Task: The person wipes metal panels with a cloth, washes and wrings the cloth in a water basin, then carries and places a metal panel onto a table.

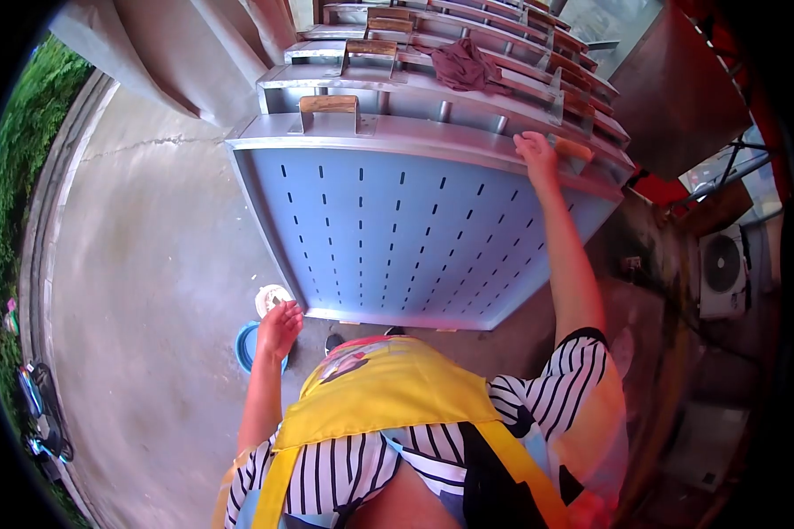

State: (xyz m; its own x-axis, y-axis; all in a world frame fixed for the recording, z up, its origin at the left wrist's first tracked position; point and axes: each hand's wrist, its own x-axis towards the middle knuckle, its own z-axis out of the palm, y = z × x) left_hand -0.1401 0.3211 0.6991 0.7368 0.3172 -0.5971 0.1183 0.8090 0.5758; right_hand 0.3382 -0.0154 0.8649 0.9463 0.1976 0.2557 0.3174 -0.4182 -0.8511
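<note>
A large metal slotted tray stands tilted in front of me, its blue-looking face marked with rows of short slots. My right hand is closed over its upper rim at the right, beside a wooden-grip handle. Another wooden-grip handle sits on the upper rim at the left. Near the tray's lower left corner is my left hand, its fingers loosely bent and apart, with nothing visible in them. Just beyond that hand are a white round object and a blue basin, partly hidden by it.
Several similar metal trays with wooden grips are lined up behind, a dark reddish cloth draped on one. A grey curtain hangs at the upper left. Concrete floor extends left towards a hedge. A fan unit stands right.
</note>
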